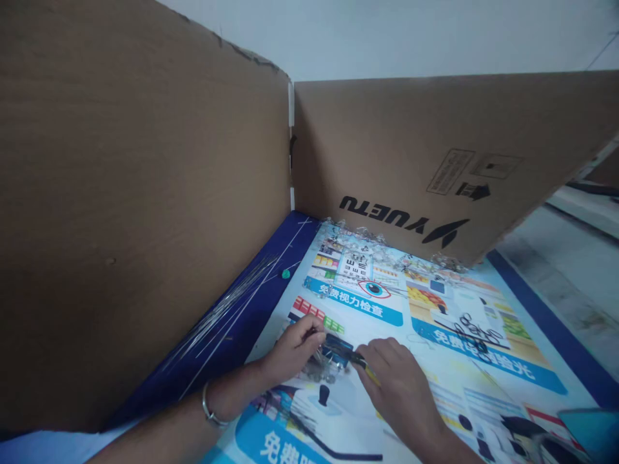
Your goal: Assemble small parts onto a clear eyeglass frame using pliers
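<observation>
My left hand [293,351] is closed in a pinch on a small blue and black part [336,348] lying on a printed poster [449,393]. A metal bangle [211,407] circles that wrist. My right hand [399,380] is curled shut around a thin tool with a yellow handle [370,372], its tip touching the small part. Small clear pieces [319,370] lie under the part, between the two hands.
Tall cardboard walls stand on the left [135,193] and at the back [435,148]. Thin metal wires [227,309] lie on the blue strip by the left wall. Clear plastic pieces [367,235] line the back wall. Dark small rings [474,328] sit at right.
</observation>
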A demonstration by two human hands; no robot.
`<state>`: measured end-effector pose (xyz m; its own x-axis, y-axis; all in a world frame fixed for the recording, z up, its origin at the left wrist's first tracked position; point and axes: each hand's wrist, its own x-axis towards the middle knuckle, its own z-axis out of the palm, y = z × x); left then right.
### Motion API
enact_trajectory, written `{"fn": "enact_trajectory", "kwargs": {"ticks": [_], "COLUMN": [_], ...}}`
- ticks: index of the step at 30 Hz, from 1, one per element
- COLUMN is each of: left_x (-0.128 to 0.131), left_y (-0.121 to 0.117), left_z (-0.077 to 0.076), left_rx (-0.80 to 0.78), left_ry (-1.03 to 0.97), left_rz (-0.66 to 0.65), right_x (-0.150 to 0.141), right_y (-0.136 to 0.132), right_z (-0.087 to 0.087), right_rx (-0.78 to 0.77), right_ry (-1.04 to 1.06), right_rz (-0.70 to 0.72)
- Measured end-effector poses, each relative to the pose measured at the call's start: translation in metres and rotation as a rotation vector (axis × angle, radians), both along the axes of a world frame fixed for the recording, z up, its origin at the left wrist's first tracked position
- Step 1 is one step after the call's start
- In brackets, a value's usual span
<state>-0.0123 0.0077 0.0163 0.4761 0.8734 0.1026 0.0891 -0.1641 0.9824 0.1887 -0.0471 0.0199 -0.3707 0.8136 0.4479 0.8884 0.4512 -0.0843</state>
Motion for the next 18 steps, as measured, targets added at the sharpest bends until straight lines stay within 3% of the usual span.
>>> {"fn": "enact_trajectory", "kwargs": {"ticks": [18], "left_x": [0.0036], "left_y": [-0.0025], "left_z": [-0.0033], "left_rx": [0.069], "left_ry": [0.065], "left_rz": [0.077], "right_x": [-0.0054], "right_y": [-0.0008], "right_z": [-0.0032], "right_rx": [-0.048], "right_ry": [-0.017], "right_rz": [-0.056]}}
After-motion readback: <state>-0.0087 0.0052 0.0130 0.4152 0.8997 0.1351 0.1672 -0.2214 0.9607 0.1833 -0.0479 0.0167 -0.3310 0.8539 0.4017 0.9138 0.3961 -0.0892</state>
